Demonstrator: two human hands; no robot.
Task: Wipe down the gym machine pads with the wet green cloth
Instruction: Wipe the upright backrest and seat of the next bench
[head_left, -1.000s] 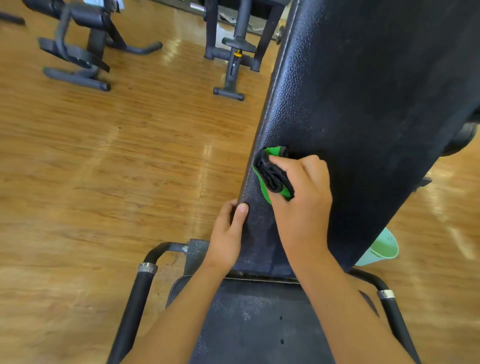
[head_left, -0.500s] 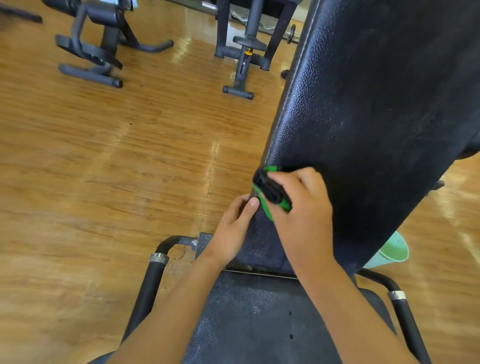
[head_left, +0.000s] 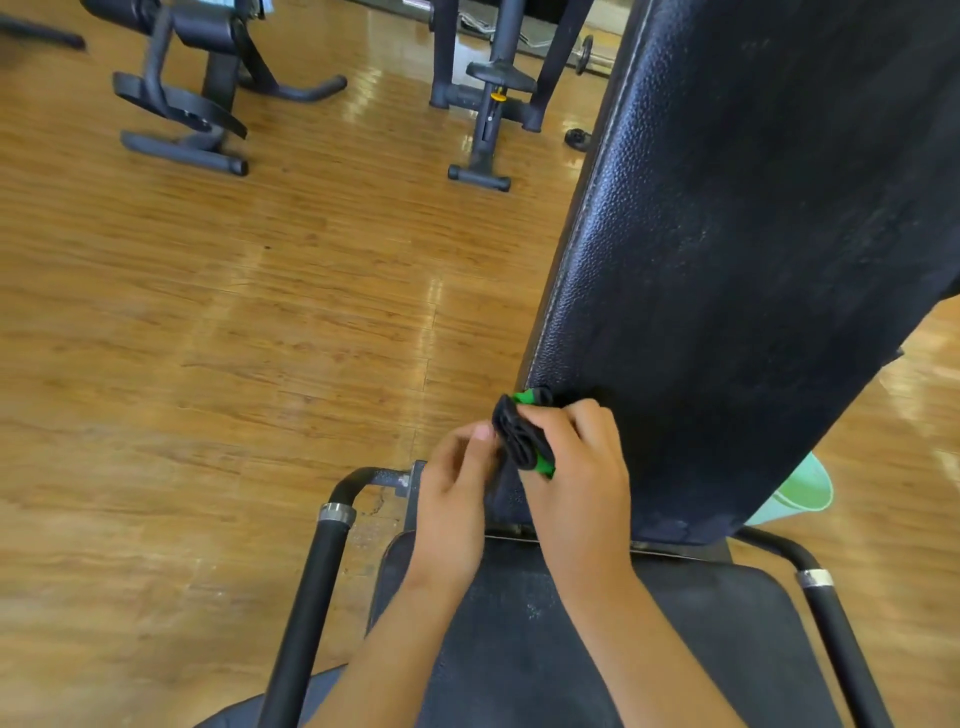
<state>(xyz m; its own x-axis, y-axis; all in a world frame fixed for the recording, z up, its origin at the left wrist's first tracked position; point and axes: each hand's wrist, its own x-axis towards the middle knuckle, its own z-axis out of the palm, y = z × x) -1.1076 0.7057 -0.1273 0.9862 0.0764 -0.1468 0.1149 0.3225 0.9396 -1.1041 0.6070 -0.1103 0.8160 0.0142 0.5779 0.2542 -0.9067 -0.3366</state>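
The tall black back pad (head_left: 753, 260) of the gym machine rises tilted on the right, above the flat black seat pad (head_left: 623, 649). My right hand (head_left: 576, 478) is shut on the bunched green and black cloth (head_left: 519, 441) and presses it against the pad's lower left edge. My left hand (head_left: 452, 499) hovers just left of the cloth, slightly blurred. Its fingers are loosely bent with the thumb tip close to the cloth, and it holds nothing that I can see.
Black tubular handles flank the seat, left handle (head_left: 311, 582) and right handle (head_left: 831, 613). A pale green bucket (head_left: 800, 493) stands on the wooden floor behind the back pad. Other black machines (head_left: 192, 98) and a frame (head_left: 493, 104) stand farther off.
My right hand slid the cloth down along the pad's left edge toward its bottom. My left hand let go of the pad's edge and came up beside the cloth.
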